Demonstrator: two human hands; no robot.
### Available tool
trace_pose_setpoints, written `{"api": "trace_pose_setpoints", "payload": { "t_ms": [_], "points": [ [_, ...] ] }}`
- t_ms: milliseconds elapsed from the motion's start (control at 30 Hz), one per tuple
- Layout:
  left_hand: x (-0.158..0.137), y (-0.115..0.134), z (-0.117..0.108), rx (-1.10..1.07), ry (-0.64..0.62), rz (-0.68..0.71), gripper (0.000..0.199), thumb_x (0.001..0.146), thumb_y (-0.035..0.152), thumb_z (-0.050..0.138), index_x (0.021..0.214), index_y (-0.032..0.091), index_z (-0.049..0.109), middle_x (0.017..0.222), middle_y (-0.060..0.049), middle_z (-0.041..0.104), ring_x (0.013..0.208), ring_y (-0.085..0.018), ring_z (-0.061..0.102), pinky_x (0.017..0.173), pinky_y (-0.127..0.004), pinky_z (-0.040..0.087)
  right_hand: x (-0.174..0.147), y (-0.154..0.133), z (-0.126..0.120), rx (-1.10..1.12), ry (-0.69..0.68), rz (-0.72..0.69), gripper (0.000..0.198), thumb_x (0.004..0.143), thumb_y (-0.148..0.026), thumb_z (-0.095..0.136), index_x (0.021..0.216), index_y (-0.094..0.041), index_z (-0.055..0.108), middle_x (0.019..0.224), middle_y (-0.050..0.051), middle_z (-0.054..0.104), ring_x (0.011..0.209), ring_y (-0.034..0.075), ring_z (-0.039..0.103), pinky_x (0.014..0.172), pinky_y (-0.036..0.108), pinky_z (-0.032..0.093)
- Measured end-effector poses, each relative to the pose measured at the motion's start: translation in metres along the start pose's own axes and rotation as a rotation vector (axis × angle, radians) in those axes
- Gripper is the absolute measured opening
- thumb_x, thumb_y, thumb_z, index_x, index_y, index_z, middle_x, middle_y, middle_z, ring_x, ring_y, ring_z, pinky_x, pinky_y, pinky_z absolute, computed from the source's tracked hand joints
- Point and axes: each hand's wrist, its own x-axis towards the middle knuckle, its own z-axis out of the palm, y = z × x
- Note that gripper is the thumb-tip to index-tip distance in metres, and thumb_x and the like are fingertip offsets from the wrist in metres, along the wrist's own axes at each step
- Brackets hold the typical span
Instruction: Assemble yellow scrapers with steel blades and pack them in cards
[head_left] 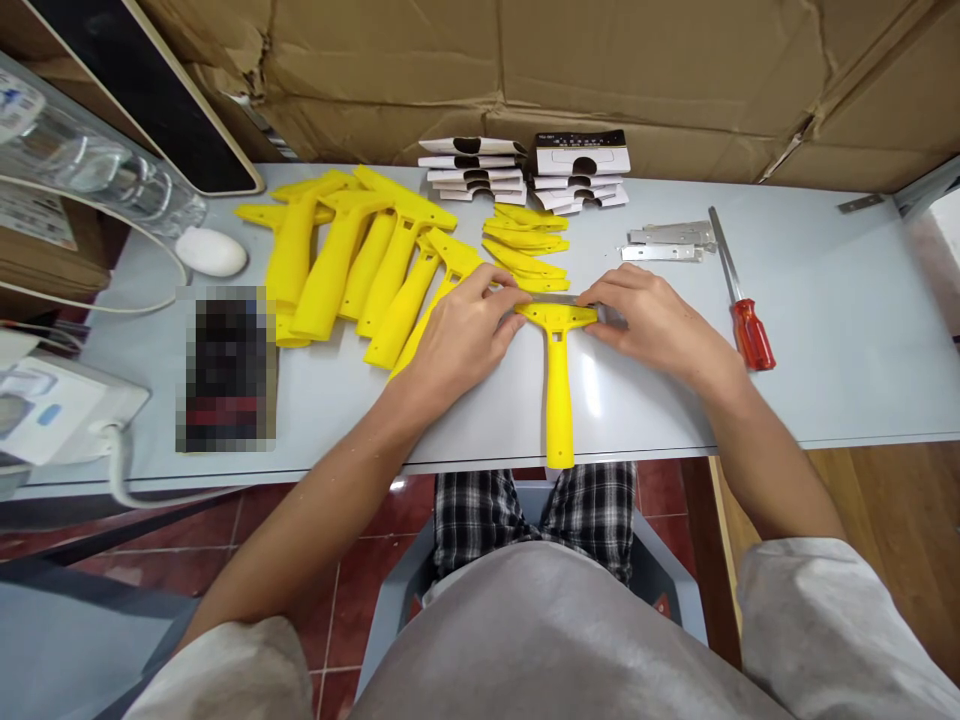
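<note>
In front of me a yellow scraper handle (558, 400) lies on the desk, its wide head away from me and its grip end near the front edge. A thin metal blade (555, 298) runs along the far edge of that head. The fingers of my left hand (474, 325) are closed on the blade's left end, touching the head's corner. At the other end my right hand (651, 315) pinches the blade; its lower fingers are partly hidden. Beyond my hands, several yellow head covers (529, 235) lie stacked. More yellow scraper handles (322, 265) are heaped left of my left hand.
Loose metal blades (664, 243) and a red-handled screwdriver (751, 335) lie to the right. Folded cardboard sleeves (581, 155) stand in stacks at the back, before a large cardboard box (645, 80). A white mouse (211, 251), a water bottle (97, 150) and a blurred-out object (226, 370) occupy the left.
</note>
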Motion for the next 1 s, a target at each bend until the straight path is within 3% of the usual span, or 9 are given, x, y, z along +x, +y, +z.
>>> {"api": "trace_pose_setpoints", "payload": {
  "t_ms": [200,533,1000],
  "points": [
    [0.0,0.002,0.0,0.011,-0.015,-0.002,0.035,0.111,0.026,0.061,0.137,0.023,0.085,0.143,-0.014,0.072,0.122,-0.032,0.074,0.116,-0.053,0.059,0.002,0.001,0.002,0.021,0.008,-0.033,0.035,0.105,-0.025,0.061,0.132,-0.017,0.082,0.126,0.01,0.077,0.119,0.023,0.061,0.109,0.039,0.046],
    [0.0,-0.003,0.006,-0.012,0.063,0.047,0.026,0.112,0.026,0.062,0.116,0.023,0.088,0.13,-0.012,0.076,0.113,-0.029,0.075,0.106,-0.047,0.062,0.003,0.001,0.005,0.037,0.04,-0.08,0.035,0.104,-0.018,0.057,0.125,-0.018,0.084,0.118,0.009,0.078,0.112,0.02,0.058,0.103,0.035,0.043],
    [-0.001,-0.008,0.012,0.028,0.073,0.058,0.031,0.114,0.031,0.062,0.127,0.023,0.089,0.131,-0.012,0.076,0.114,-0.029,0.076,0.106,-0.048,0.063,0.0,0.006,0.007,0.056,0.121,-0.121,0.028,0.105,-0.027,0.065,0.119,-0.017,0.087,0.127,0.011,0.075,0.116,0.02,0.063,0.106,0.037,0.049]
  ]
}}
